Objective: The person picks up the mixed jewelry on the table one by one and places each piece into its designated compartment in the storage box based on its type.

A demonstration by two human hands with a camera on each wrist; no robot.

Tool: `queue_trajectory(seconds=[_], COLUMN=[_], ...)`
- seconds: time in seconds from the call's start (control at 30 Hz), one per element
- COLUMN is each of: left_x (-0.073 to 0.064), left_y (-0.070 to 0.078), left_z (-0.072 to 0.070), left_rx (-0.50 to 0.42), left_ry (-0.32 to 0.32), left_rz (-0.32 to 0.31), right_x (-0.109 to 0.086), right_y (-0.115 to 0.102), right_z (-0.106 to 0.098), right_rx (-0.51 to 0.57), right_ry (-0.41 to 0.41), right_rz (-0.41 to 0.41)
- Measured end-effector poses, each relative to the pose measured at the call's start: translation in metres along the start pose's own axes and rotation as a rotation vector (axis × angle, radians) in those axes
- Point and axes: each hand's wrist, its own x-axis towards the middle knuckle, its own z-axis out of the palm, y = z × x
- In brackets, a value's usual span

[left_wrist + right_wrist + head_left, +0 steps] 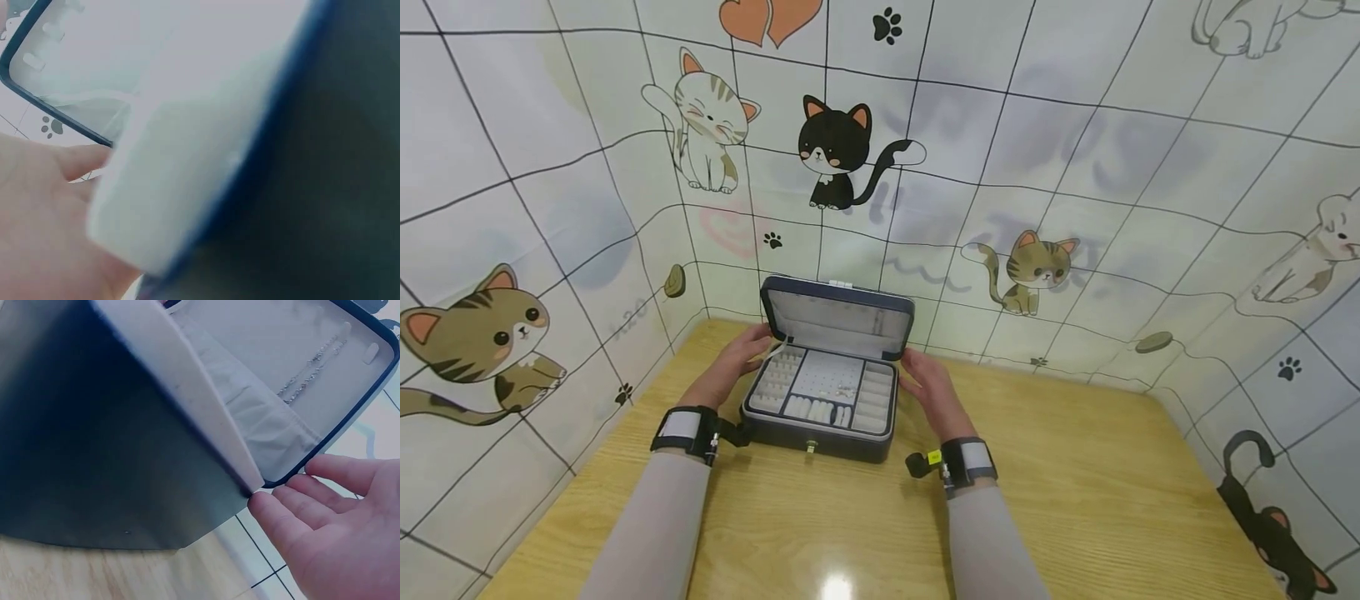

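Note:
A dark blue jewelry box (pixel 848 446) sits on the table with its lid (pixel 842 317) raised and leaning back. The pale interior has ring rows, a dotted panel holding small earrings (pixel 844 390), and side compartments. At the box's back left corner is my left hand (pixel 730 367), fingers extended beside the hinge area. My right hand (pixel 931 385) touches the back right corner with straight fingers, as the right wrist view also shows. Inside the lid, a silver chain (pixel 312 369) hangs from small pegs above a fabric pocket (pixel 256 412). The left fingertips are partly hidden behind the box.
The box stands on a light wooden table (pixel 1090 483), near its back left part. White cloth walls (pixel 940 217) with a black grid and cartoon cats rise behind and on both sides. A dark wrist strap with a small camera (pixel 917 465) sits on each forearm.

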Motion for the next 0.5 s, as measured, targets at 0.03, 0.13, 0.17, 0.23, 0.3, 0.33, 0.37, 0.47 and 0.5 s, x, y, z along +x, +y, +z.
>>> queue_trajectory(seconds=[0.03, 0.13, 0.17, 0.23, 0.3, 0.33, 0.37, 0.47, 0.5], left_x=[-0.001, -0.004, -0.006, -0.008, -0.009, -0.010, -0.010, -0.011, -0.012], left_y=[0.001, 0.006, 0.007, 0.011, 0.012, 0.013, 0.013, 0.012, 0.012], left_z=[-0.001, -0.003, -0.003, -0.004, -0.005, -0.005, -0.006, -0.008, -0.009], left_rx=[0.005, 0.018, 0.019, 0.008, 0.006, -0.001, -0.008, -0.006, -0.009], left_ry=[-0.010, -0.043, -0.051, -0.058, -0.059, -0.056, -0.054, -0.060, -0.063], left_rz=[0.002, 0.006, 0.007, 0.005, 0.000, -0.005, -0.008, -0.007, -0.008], right_x=[0.000, -0.001, -0.001, -0.001, -0.001, -0.001, -0.001, -0.001, -0.001], right_y=[-0.001, -0.005, -0.006, -0.008, -0.008, -0.008, -0.008, -0.009, -0.009], right_z=[0.000, 0.001, 0.001, 0.001, 0.001, 0.001, 0.001, 0.001, 0.001], right_rx=[0.000, -0.010, -0.014, -0.023, -0.039, -0.047, -0.052, -0.069, -0.072], right_ry=[0.000, 0.005, 0.009, 0.014, 0.016, 0.017, 0.016, 0.007, 0.007], right_rz=[0.004, 0.014, 0.015, 0.018, 0.016, 0.017, 0.016, 0.016, 0.018])
